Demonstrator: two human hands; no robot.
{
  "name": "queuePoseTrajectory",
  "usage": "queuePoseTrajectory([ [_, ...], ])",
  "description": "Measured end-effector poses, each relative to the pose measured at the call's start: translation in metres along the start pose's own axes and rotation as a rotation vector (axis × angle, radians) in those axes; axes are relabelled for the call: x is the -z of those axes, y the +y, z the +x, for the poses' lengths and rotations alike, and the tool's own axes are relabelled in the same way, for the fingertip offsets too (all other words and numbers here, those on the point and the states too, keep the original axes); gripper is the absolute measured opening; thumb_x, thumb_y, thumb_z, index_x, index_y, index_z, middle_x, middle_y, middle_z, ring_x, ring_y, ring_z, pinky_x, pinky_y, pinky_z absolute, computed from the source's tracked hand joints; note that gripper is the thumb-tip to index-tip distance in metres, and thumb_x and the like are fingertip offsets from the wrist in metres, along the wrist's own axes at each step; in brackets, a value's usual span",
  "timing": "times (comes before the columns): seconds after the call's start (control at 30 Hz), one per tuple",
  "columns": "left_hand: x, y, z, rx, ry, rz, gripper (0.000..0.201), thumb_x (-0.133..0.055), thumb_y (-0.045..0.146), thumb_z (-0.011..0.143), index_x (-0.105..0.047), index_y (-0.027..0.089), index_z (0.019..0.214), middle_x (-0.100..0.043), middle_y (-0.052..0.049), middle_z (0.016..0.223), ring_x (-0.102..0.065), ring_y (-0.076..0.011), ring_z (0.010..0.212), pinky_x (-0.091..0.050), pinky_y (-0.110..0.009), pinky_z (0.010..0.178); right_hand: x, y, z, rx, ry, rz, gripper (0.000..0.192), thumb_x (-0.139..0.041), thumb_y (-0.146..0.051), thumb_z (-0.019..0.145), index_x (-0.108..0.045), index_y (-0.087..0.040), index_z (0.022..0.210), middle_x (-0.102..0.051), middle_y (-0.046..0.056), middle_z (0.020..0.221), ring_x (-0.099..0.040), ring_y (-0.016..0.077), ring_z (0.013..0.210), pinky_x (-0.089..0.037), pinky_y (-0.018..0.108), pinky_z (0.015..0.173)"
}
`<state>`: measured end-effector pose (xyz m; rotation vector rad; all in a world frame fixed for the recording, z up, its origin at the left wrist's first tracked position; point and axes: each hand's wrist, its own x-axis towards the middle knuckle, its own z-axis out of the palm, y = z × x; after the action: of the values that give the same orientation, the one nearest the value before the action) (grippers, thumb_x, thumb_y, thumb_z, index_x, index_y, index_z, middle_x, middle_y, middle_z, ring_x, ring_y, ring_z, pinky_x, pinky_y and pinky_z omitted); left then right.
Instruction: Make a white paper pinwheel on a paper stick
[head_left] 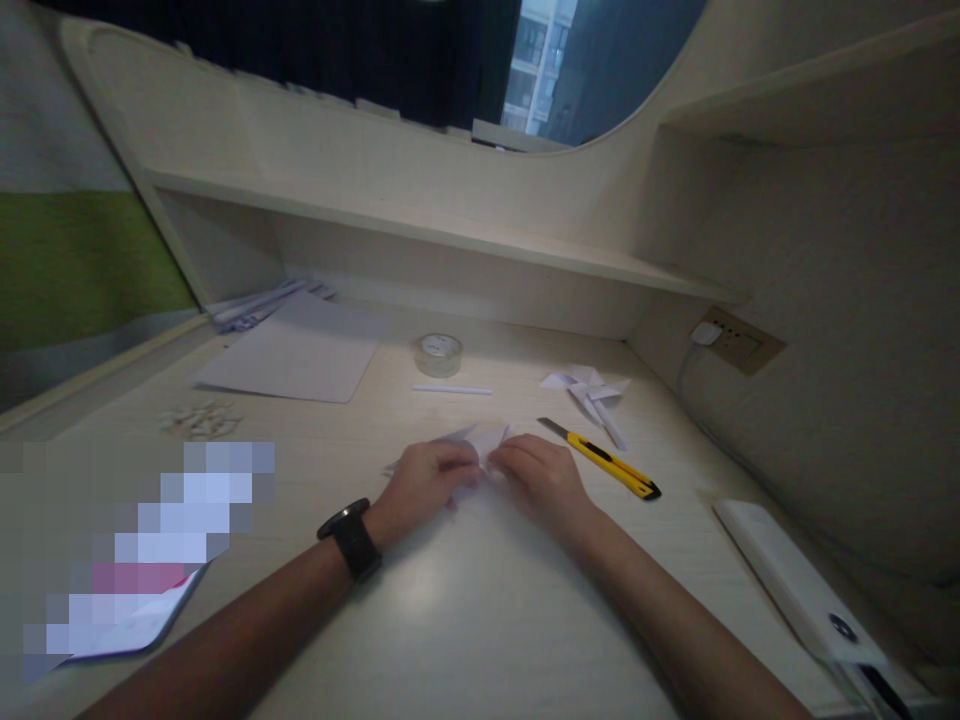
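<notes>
pale desk [480, 640] | long shelf [420, 228] behind | dark curtains [300, 55], building [529, 75] between | right wall [840, 220], socket [752, 348] | dim light

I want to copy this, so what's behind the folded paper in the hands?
Behind the folded paper, a white stick lies, with a tape roll farther back. Paper and fingers cover what's underneath.

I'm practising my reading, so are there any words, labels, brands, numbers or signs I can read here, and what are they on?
None can be read.
Roll of clear tape: faint marks, too small and blurred.
White case at right: a dark round mark, too unclear to make out.
Folded paper: no writing shows.
Pixelated patch at left: anything under it is hidden.
</notes>
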<state>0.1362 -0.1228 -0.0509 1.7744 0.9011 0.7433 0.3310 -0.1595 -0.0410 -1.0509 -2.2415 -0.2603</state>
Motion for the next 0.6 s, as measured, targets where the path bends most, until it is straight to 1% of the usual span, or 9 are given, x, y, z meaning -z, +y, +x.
queuePoseTrajectory([
  [0.1,-0.0005,0.0005,0.0002,-0.015,0.001,0.004,0.02,-0.055,0.029,0.08,-0.069,0.015,0.073,-0.063,-0.002,0.071,-0.058,-0.0117,0.056,-0.047,-0.018,0.041,0.0006,-0.0016,0.0004,-0.005,-0.04,-0.006,0.018,-0.048,-0.013,0.087,-0.065,-0.017,0.09,-0.069,0.008,0.085,-0.063,0.0178,0.08,-0.049,0.027,0.069],
  [0.2,-0.0006,0.0004,0.0006,0.008,-0.006,-0.015,0.021,-0.055,0.03,0.079,-0.069,0.015,0.073,-0.064,-0.003,0.069,-0.058,-0.0123,0.055,-0.047,-0.019,0.041,0.0021,-0.0007,0.0007,-0.002,-0.034,0.021,0.02,-0.048,-0.012,0.086,-0.065,-0.018,0.095,-0.069,0.008,0.09,-0.063,0.0182,0.083,-0.049,0.028,0.072],
  [0.33,0.0005,-0.0004,0.0011,0.018,-0.018,-0.072,0.024,-0.055,0.031,0.08,-0.071,0.014,0.087,-0.066,-0.004,0.072,-0.061,-0.0147,0.06,-0.049,-0.021,0.042,0.0026,0.0005,0.0025,-0.009,-0.046,0.069,0.032,-0.049,-0.009,0.084,-0.062,-0.021,0.11,-0.066,0.008,0.104,-0.06,0.0192,0.094,-0.049,0.031,0.079],
  [0.4,0.0016,-0.0002,0.0018,0.028,-0.027,-0.092,0.028,-0.056,0.032,0.08,-0.071,0.013,0.093,-0.066,-0.005,0.072,-0.062,-0.0153,0.061,-0.048,-0.021,0.042,0.0009,0.0005,0.0035,0.0,-0.051,0.083,0.035,-0.051,-0.009,0.084,-0.061,-0.023,0.114,-0.065,0.008,0.107,-0.059,0.02,0.096,-0.049,0.033,0.081],
  [0.5,0.0032,0.0015,0.0031,0.021,-0.037,-0.088,0.031,-0.055,0.035,0.082,-0.072,0.013,0.095,-0.067,-0.005,0.07,-0.06,-0.0135,0.056,-0.044,-0.019,0.04,-0.0036,0.0013,0.0035,0.01,0.016,0.108,0.03,-0.054,-0.012,0.085,-0.063,-0.022,0.112,-0.067,0.007,0.104,-0.058,0.0198,0.093,-0.048,0.035,0.082],
  [0.6,0.0048,0.006,0.0028,0.032,-0.034,-0.06,0.032,-0.054,0.037,0.084,-0.071,0.015,0.099,-0.067,-0.003,0.065,-0.054,-0.0101,0.045,-0.039,-0.018,0.037,-0.0067,0.0035,0.0025,-0.018,0.091,0.104,0.022,-0.057,-0.014,0.086,-0.066,-0.022,0.104,-0.07,0.006,0.1,-0.058,0.0197,0.09,-0.048,0.036,0.082],
])
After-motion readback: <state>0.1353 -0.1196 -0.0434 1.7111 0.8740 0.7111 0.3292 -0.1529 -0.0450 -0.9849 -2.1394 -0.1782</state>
